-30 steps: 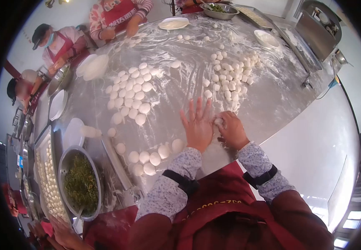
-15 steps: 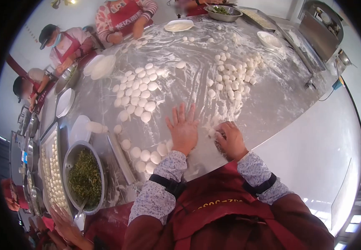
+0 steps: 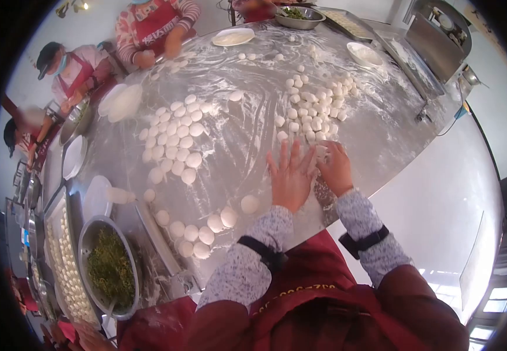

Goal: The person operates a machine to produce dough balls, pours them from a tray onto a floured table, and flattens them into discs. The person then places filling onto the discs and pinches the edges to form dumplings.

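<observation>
My left hand [image 3: 292,180] lies palm down with spread fingers on the floured steel table [image 3: 230,152], just below a pile of small white dough pieces [image 3: 317,105]. Right beside it, my right hand [image 3: 335,168] has its fingers bent and pinched near the lower edge of that pile; whatever is between the fingertips is hidden. Left of my hands lies a group of flattened dough rounds [image 3: 174,137]. More dough rounds [image 3: 206,235] sit in a curved row nearer to me, with a single round [image 3: 250,204] at the row's right end.
A steel bowl of chopped green filling [image 3: 111,269] stands at the lower left, beside a tray of small dough pieces [image 3: 66,257] and a metal bar [image 3: 157,237]. Co-workers in red aprons [image 3: 157,26] stand around the far side. A white bowl [image 3: 365,54] sits at the upper right.
Both hands have moved forward toward the dough pile, and my left hand has also shifted right. The view has shifted slightly. The round at the row's right end now shows fully.
</observation>
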`<state>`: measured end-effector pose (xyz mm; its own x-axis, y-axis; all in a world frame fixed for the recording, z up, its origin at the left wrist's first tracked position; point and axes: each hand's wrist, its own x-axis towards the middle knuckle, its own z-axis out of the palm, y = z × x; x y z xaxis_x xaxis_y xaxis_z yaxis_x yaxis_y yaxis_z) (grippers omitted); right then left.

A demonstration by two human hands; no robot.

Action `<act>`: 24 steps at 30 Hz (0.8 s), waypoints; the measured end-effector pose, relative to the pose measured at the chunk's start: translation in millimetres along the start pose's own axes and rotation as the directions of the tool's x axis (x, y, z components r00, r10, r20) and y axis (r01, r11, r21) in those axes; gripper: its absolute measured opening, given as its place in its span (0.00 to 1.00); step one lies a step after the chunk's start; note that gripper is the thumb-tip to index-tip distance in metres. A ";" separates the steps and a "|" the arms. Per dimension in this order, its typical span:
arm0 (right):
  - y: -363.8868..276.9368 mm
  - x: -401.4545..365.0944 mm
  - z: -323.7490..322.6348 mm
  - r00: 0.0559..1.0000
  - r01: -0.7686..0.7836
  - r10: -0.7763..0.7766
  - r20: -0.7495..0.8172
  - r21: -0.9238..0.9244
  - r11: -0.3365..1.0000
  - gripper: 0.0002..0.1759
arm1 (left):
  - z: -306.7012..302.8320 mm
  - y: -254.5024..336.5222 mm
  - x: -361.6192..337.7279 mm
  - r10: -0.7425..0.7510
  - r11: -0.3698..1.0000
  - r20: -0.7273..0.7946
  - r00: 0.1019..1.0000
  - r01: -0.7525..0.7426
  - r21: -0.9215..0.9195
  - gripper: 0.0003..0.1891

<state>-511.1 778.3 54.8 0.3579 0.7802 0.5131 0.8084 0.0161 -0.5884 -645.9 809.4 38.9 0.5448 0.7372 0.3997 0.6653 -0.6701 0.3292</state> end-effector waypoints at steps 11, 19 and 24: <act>-59.0 -54.2 -3.6 0.913 -0.087 -0.059 0.403 0.335 0.938 0.14 | -45.4 -57.8 -33.8 -0.166 0.975 0.077 0.983 0.152 0.162 0.30; -45.2 -60.1 -23.5 0.959 -0.244 0.178 0.221 0.324 0.914 0.10 | -52.2 6.3 -2.1 0.043 0.999 -0.040 0.998 -0.044 -0.014 0.30; -23.0 -71.6 -26.5 0.988 -0.151 0.149 0.030 0.181 0.972 0.09 | -13.5 -1.1 -12.8 0.052 0.999 0.066 0.996 -0.052 -0.004 0.30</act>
<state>-543.0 705.5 48.2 0.4600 0.7920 0.4013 0.6468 0.0107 -0.7626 -660.5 799.6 45.0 0.6113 0.7054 0.3587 0.6342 -0.7078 0.3111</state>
